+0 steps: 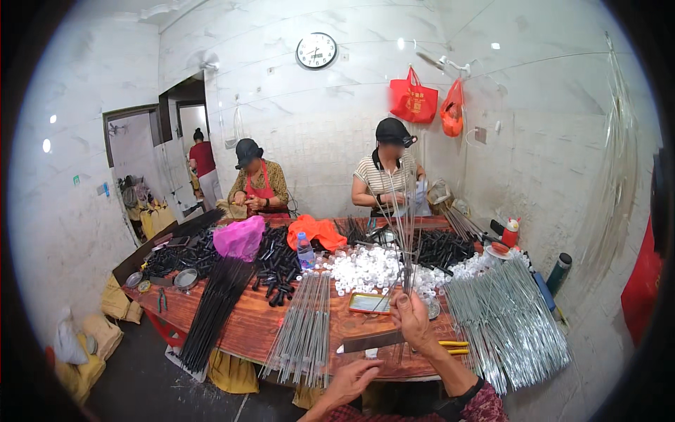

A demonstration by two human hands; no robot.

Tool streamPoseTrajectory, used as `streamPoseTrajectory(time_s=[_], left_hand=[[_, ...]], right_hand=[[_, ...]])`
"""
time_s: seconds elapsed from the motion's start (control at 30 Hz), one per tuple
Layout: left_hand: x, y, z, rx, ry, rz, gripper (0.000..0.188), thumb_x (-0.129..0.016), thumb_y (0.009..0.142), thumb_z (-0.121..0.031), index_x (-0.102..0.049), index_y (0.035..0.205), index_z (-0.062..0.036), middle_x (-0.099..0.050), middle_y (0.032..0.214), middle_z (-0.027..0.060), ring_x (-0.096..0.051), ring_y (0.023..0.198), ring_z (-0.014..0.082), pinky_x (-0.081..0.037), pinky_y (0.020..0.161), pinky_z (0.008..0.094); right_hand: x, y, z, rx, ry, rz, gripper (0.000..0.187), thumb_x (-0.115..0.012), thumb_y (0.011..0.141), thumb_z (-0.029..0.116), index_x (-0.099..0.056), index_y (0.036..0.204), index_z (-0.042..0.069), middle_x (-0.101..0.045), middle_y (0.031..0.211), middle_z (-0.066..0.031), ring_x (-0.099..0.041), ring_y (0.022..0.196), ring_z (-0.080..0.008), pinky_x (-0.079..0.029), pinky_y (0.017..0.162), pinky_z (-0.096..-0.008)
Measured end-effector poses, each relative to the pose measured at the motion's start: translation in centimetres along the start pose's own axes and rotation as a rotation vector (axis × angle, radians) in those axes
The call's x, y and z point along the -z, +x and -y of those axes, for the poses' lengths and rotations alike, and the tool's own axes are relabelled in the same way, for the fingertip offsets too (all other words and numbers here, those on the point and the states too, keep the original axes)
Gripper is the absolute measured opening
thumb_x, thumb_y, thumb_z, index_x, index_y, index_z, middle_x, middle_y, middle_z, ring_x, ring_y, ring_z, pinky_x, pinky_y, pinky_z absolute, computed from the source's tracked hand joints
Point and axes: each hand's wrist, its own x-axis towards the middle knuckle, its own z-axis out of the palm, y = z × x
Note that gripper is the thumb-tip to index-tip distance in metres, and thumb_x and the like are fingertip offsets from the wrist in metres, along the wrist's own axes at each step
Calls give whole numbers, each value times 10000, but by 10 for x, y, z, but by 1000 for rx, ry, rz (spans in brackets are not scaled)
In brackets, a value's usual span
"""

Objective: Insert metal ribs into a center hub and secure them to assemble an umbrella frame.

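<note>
My right hand (413,320) is closed round a bundle of thin metal rods (406,260), which stand upright and fan out at the top. Lower down, my left hand (354,380) is by the table's front edge, fingers stretched out and holding nothing I can make out. Just beyond its fingertips lies a small white piece (371,354). A long dark flat bar (373,340) runs across the table beside my right hand, and yellow-handled pliers (455,347) show behind my wrist. Farther in is a shallow yellow-rimmed tray (370,303).
Silvery rods (506,323) cover the right side; grey rods (301,327) and black rods (218,313) overhang the front edge. White caps (362,271), black tubes (275,264) and a water bottle (304,251) fill the middle. Two people (260,183) work across the table (246,323).
</note>
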Motion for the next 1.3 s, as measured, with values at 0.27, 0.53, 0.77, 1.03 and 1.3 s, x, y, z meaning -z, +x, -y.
streamPoseTrajectory(time_s=[0.27,0.53,0.77,1.03,1.3], left_hand=[[-36,18,-42,-104,17,-209,343,-623,901,-179,-526,1140,48,-590,1004,196,-604,929,322,-474,818,389],[-28,52,-17,-282,160,-495,305,-611,822,-48,-474,1081,35,-548,974,217,-551,894,394,-456,808,406],[-53,28,28,-51,-126,-211,307,-445,978,-120,-479,1244,31,-626,947,151,-621,856,245,-488,772,343],[-56,-7,-1,145,-834,-197,319,-436,1021,-276,-454,1263,-69,-442,738,-46,-325,537,22,-264,472,181],[-69,-7,-4,109,-797,-260,391,-399,1030,-356,-424,1282,-58,-391,688,-55,-318,530,20,-253,464,176]], right_hand=[[-32,-26,14,85,-30,12,377,-442,1012,406,-479,952,36,-407,713,22,-344,599,-41,-283,513,-194],[-41,-24,19,201,-34,44,347,-453,1013,380,-492,946,42,-447,777,5,-372,666,-51,-333,589,-208],[-18,-41,-65,-118,-74,74,295,-416,1013,314,-494,1034,31,-496,826,-3,-475,729,-91,-424,641,-241],[-5,-66,-26,-243,-25,228,410,-481,1005,364,-563,1165,-5,-595,840,-28,-542,709,-57,-453,567,-193],[-10,-72,-14,-165,-242,176,228,-535,952,145,-609,1090,-22,-710,826,-88,-674,754,-131,-522,662,-278]])
